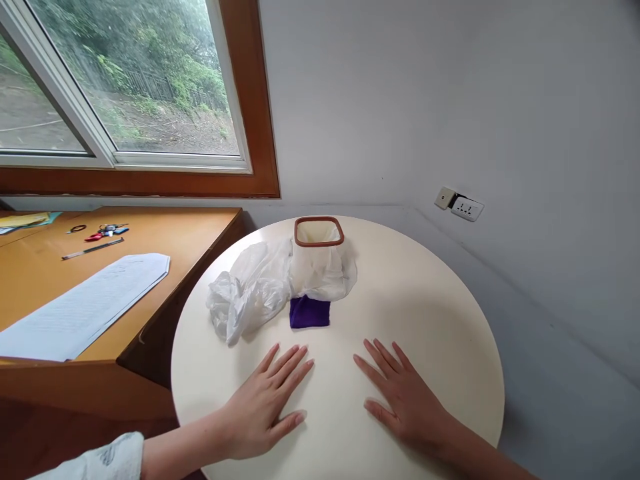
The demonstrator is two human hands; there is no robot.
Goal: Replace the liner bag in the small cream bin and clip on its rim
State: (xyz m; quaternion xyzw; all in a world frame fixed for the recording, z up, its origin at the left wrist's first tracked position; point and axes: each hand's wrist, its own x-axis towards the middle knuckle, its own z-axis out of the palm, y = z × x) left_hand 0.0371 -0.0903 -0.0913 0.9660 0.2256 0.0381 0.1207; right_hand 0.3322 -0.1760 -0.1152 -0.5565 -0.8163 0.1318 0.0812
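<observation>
My left hand [267, 400] lies flat on the round white table [425, 280], fingers spread and pointing away from me. To its right, my right hand [400, 393] rests palm down in the same way, also holding nothing. Just beyond my fingertips is a folded purple cloth [310, 313]. Behind the cloth stands a small bin with a brown rim [319, 244], lined with a thin white plastic bag [317, 270] that hangs over its outside. A crumpled white plastic bag [255, 287] spreads out on the left, touching the bin's side; whether the two are one bag I cannot tell.
On the left, a wooden desk [200, 230] carries printed papers [95, 300], a pen [93, 249], keys [110, 231] and a dark ring-shaped band [79, 229]. A window [165, 80] is above it. Wall sockets [467, 208] sit beyond the table at the right.
</observation>
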